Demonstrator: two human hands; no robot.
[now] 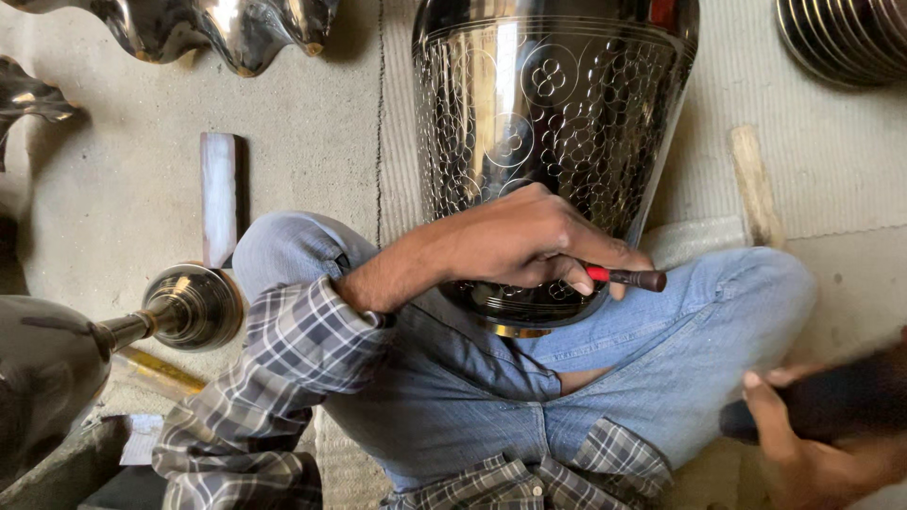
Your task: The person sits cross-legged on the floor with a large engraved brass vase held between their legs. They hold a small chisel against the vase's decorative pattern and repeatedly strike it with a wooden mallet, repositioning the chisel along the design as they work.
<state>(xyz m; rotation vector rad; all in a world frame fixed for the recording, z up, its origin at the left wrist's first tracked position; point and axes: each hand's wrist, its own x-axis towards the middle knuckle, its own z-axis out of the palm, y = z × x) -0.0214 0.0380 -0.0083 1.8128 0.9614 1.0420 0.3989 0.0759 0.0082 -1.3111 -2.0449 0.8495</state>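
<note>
A large shiny metal vase (553, 113) engraved with circles and flower patterns lies tilted against my lap, its narrow base between my jeans-clad knees. My left hand (529, 241) rests on the vase's lower body and grips a thin tool with a red and dark handle (628, 277), tip pointing right. At the lower right, my right hand (803, 444) is blurred and holds a dark block-like object (841, 401), possibly a mallet; its exact shape is unclear.
A brass-coloured vase with a round foot (189, 307) lies at the left. Wavy metal pieces (217, 28) sit at the top left, ribbed metalware (846, 38) at the top right. A flat stone bar (217, 194) and a wooden stick (756, 184) lie on the floor.
</note>
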